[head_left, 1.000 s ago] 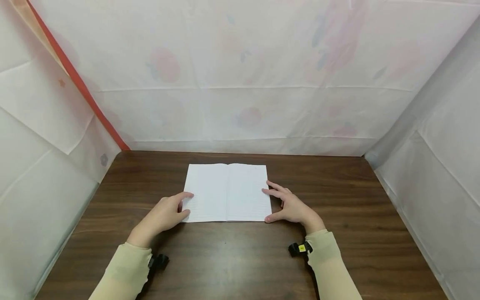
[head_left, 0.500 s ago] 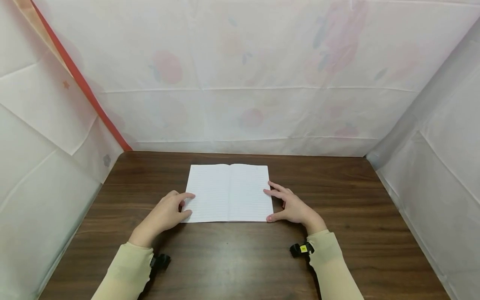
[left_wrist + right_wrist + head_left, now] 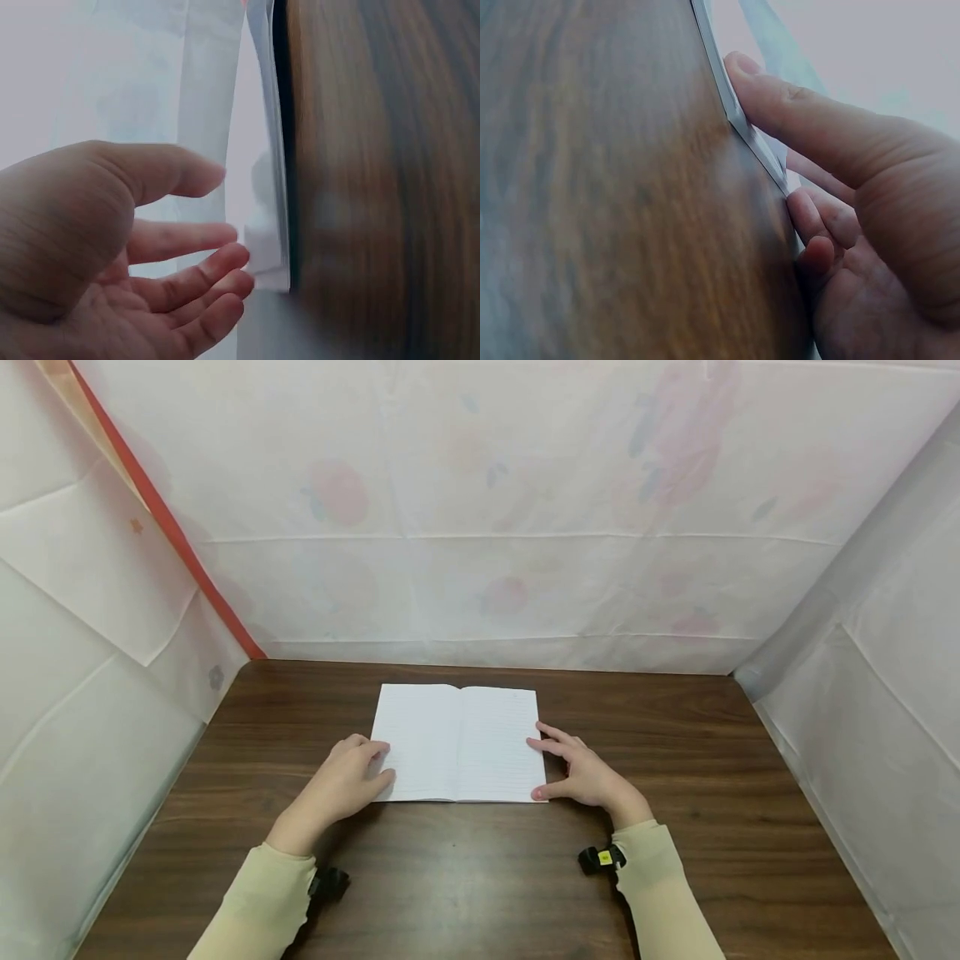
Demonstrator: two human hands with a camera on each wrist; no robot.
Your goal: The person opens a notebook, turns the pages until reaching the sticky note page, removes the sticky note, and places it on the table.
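Observation:
An open lined notebook point(image 3: 457, 743) lies flat on the dark wooden table point(image 3: 675, 793), both white pages showing. My left hand point(image 3: 387, 760) rests at its left edge, with the thumb lying on the near left corner of the page. In the left wrist view the left hand point(image 3: 225, 214) has relaxed fingers, and their tips touch the notebook's corner point(image 3: 270, 259). My right hand point(image 3: 534, 768) touches the right edge with straight fingers, thumb at the near right corner. The right wrist view has the right hand point(image 3: 769, 135) with its thumb along the notebook's edge point(image 3: 739, 120).
White sheets with faint prints form a back wall point(image 3: 480, 527) and side walls close around the table. A red strip point(image 3: 165, 527) runs down the left corner. Black wrist cameras point(image 3: 600, 858) sit on both beige sleeves.
My left hand has slid a little right, so its thumb now lies on the left page. The right hand has stayed put.

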